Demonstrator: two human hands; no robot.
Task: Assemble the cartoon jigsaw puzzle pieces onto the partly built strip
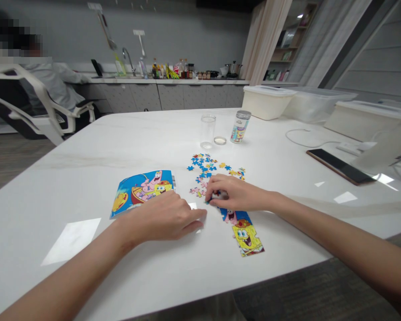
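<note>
My right hand (232, 191) is closed at the fingertips on a small jigsaw piece (207, 202), mostly hidden beneath the fingers. Under and below that hand lies a joined part of the puzzle (246, 238), with a yellow sponge character and a pink one on blue. Just to the left, my left hand (169, 216) rests low over the table, index finger and thumb stretched out and apart with nothing between them. Its wrist and knuckles cover the lower edge of a picture sheet (143, 189). Loose jigsaw pieces (203, 167) are scattered beyond both hands.
On the white table (147, 276) stand a clear jar (207, 131), a lid (219, 140) and a printed canister (240, 127). A phone (341, 166), a cable and storage bins (269, 102) are at the right. A person (58, 82) sits at the back left.
</note>
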